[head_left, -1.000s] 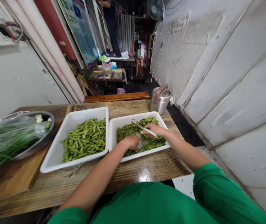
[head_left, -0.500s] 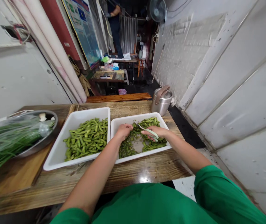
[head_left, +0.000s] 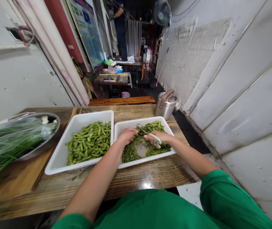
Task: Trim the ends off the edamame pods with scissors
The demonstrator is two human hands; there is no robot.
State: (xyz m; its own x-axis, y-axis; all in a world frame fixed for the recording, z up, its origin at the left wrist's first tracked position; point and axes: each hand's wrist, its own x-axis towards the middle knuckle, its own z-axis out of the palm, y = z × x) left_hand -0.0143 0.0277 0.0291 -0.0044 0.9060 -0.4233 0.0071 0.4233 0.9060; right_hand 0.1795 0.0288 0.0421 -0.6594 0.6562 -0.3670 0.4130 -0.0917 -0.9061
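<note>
My right hand (head_left: 157,138) is closed round the pale green handles of a pair of scissors (head_left: 142,129), whose metal blades point to the upper left. My left hand (head_left: 128,136) is pinched closed beside the blade tips; whatever is between its fingers is too small to make out. Both hands are over the right white tray (head_left: 126,122), which holds green edamame pods (head_left: 156,126) and, toward its left side, small green trimmings (head_left: 130,153). To the left, a second white tray (head_left: 59,156) holds a heap of edamame pods (head_left: 90,140).
On the wooden table (head_left: 116,183) a steel pot with a strap handle (head_left: 166,105) stands behind the right tray. At left, a metal bowl (head_left: 57,122) with bagged green stalks (head_left: 18,136) rests by a wooden board (head_left: 28,171). Farther back, a person (head_left: 121,31) is beyond a bench (head_left: 121,100).
My left hand has shifted very slightly, staying pinched near the blade tips. My right hand still grips the scissors, their handles slightly turned. The whole view has moved a little.
</note>
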